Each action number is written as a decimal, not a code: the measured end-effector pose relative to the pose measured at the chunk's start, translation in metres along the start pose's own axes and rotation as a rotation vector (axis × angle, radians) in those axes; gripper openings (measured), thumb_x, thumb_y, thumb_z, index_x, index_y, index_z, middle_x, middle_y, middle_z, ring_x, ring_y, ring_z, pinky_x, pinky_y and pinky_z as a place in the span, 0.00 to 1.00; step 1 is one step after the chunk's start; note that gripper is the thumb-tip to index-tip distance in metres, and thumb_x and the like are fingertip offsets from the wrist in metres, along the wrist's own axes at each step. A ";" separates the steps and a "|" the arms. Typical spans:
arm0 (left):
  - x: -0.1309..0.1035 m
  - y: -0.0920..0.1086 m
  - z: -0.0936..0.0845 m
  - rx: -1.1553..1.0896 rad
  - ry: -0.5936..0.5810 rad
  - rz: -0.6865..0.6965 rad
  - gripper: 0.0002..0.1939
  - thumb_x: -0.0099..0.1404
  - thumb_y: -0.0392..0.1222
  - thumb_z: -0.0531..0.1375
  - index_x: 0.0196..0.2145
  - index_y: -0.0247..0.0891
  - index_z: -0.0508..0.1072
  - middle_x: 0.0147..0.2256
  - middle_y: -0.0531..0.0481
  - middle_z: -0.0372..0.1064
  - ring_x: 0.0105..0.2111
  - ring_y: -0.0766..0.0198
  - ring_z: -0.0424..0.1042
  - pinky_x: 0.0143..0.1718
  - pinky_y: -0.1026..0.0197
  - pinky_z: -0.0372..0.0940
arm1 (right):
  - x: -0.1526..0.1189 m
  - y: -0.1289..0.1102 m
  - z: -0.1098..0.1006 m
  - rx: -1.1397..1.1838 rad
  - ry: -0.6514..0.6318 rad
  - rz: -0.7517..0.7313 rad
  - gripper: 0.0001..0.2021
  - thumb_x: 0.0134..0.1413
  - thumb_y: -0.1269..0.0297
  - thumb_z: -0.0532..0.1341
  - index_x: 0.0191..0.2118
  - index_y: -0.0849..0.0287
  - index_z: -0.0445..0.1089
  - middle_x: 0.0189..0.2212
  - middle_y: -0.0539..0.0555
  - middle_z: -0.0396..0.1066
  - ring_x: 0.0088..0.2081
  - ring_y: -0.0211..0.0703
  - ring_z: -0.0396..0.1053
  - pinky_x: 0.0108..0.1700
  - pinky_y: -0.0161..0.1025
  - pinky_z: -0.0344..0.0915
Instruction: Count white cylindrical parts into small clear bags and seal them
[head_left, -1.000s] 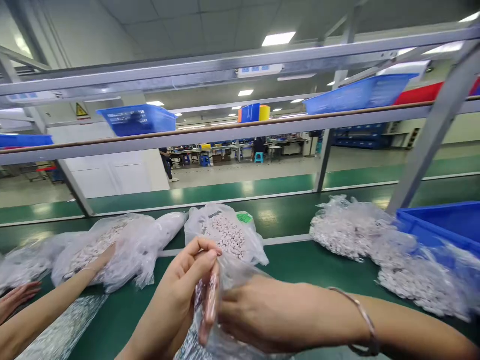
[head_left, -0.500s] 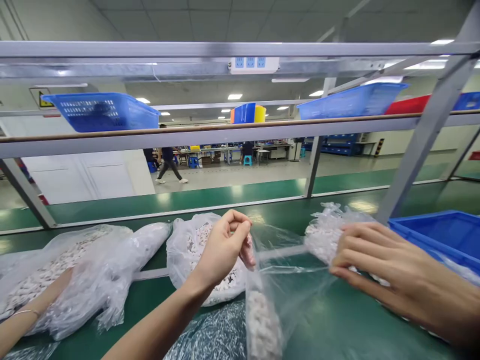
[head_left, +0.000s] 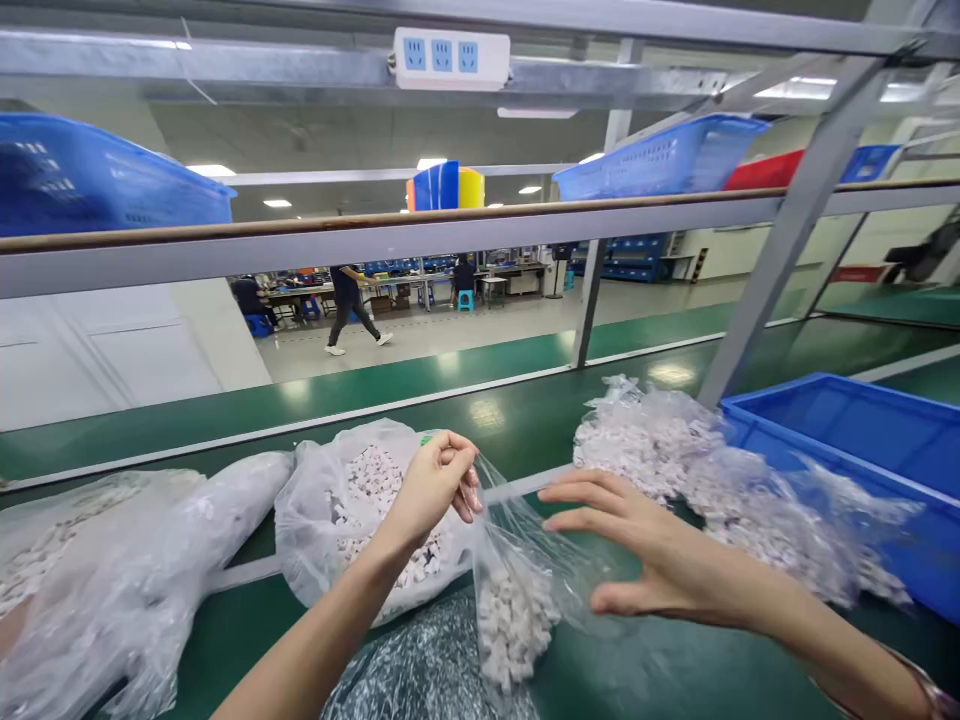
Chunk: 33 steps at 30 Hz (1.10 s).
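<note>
My left hand [head_left: 433, 483] is raised over the green work surface [head_left: 247, 620], its fingertips pinched tight on the top edge of a small clear plastic bag [head_left: 525, 590]. The bag hangs from that pinch and sags toward the surface, with a clump of small white parts [head_left: 512, 625] settled in its bottom. My right hand [head_left: 637, 545] is beside it on the right, fingers spread wide and flat, holding nothing; its fingertips [head_left: 559, 492] reach toward the bag's upper film, and I cannot tell whether they actually touch it.

Just behind my left hand lies a larger open bag of white parts [head_left: 360, 510]. Further left another big filled bag [head_left: 120, 570] rests on the surface. To the right, past my right hand, a crumpled bag of parts [head_left: 675, 455] lies against a blue plastic bin [head_left: 847, 440]. A sheet of crinkled plastic film [head_left: 420, 670] sits near my left forearm. Overhead, blue baskets [head_left: 660, 160] stand on the rack shelf, and a white power strip [head_left: 450, 57] is fixed to the top rail
</note>
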<state>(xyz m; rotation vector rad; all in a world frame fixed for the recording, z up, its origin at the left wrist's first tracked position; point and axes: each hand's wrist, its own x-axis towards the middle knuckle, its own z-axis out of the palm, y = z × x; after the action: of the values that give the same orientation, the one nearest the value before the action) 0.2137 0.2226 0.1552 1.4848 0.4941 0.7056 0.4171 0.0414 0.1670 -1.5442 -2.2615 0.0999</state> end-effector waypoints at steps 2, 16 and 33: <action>0.002 0.001 -0.001 0.001 -0.006 -0.005 0.16 0.62 0.52 0.60 0.36 0.37 0.63 0.23 0.58 0.64 0.16 0.69 0.68 0.12 0.70 0.62 | -0.002 -0.008 0.001 -0.066 0.053 -0.039 0.28 0.59 0.45 0.63 0.62 0.45 0.61 0.64 0.57 0.55 0.63 0.56 0.53 0.59 0.52 0.61; 0.008 0.003 -0.016 0.126 -0.032 0.017 0.18 0.62 0.55 0.62 0.38 0.38 0.66 0.24 0.58 0.64 0.16 0.68 0.68 0.12 0.69 0.61 | -0.007 -0.038 -0.004 -0.423 0.021 -0.118 0.22 0.64 0.46 0.59 0.53 0.57 0.68 0.45 0.56 0.71 0.45 0.48 0.63 0.55 0.49 0.56; 0.023 0.010 0.019 0.081 -0.157 0.053 0.11 0.65 0.49 0.58 0.35 0.38 0.65 0.23 0.57 0.65 0.15 0.66 0.70 0.10 0.70 0.60 | 0.014 -0.062 0.031 -0.575 -0.103 -0.391 0.25 0.66 0.52 0.59 0.62 0.58 0.61 0.65 0.53 0.57 0.41 0.45 0.65 0.40 0.42 0.61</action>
<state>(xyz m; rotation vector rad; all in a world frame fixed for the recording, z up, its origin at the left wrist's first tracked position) 0.2419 0.2247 0.1685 1.6204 0.3679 0.6100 0.3474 0.0357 0.1599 -1.3151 -2.7843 -0.6435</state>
